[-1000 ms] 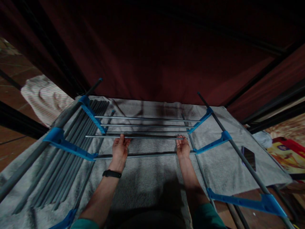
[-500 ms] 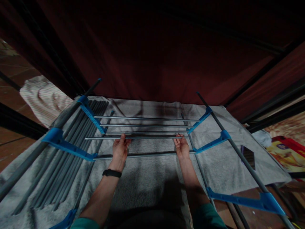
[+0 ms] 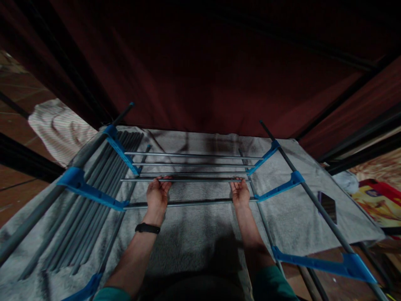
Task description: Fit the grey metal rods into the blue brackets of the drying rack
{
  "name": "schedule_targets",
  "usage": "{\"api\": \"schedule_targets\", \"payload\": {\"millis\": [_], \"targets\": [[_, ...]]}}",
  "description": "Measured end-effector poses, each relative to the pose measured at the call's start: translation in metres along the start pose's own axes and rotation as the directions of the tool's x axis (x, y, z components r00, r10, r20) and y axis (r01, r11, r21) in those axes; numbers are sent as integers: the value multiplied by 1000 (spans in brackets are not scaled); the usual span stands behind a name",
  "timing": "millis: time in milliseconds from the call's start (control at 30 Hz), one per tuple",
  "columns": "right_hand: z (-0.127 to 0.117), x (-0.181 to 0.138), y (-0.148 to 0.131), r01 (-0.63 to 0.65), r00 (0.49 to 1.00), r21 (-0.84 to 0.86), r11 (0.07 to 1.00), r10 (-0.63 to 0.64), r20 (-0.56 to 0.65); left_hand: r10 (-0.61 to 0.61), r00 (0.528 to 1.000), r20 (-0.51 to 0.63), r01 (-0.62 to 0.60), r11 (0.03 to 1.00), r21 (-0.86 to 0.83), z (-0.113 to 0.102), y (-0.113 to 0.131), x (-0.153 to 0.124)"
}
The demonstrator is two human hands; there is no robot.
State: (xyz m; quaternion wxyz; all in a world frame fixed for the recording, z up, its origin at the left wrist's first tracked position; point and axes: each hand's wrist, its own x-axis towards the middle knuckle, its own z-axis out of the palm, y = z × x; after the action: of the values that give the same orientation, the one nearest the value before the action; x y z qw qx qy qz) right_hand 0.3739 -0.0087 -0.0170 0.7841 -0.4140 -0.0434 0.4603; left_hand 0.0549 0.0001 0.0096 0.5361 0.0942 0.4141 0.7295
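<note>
A rack frame of grey poles and blue plastic brackets [image 3: 119, 150] stands over a grey towel [image 3: 194, 238]. Several thin grey rods run across between the brackets. My left hand [image 3: 157, 195] and my right hand [image 3: 240, 193] both reach forward and pinch one thin grey rod [image 3: 194, 179] at the near side of the row, fingers curled over it. A thicker crossbar [image 3: 194, 204] passes under both wrists. A black band sits on my left wrist.
A bundle of loose grey rods [image 3: 84, 209] lies on the towel at the left. A striped cloth [image 3: 59, 127] lies on the floor beyond it. A dark phone [image 3: 328, 205] rests on the towel at the right. A dark red curtain [image 3: 203, 75] hangs ahead.
The rod in my hands has shifted to the right, its right end now reaching the right bracket. My hands stayed almost in place.
</note>
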Motion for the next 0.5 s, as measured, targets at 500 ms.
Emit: {"api": "schedule_targets", "payload": {"millis": [500], "targets": [[6,-12,1,-72,978,-124,990,94,188,-150,982,117,141,987,83,1,-3,-3]]}}
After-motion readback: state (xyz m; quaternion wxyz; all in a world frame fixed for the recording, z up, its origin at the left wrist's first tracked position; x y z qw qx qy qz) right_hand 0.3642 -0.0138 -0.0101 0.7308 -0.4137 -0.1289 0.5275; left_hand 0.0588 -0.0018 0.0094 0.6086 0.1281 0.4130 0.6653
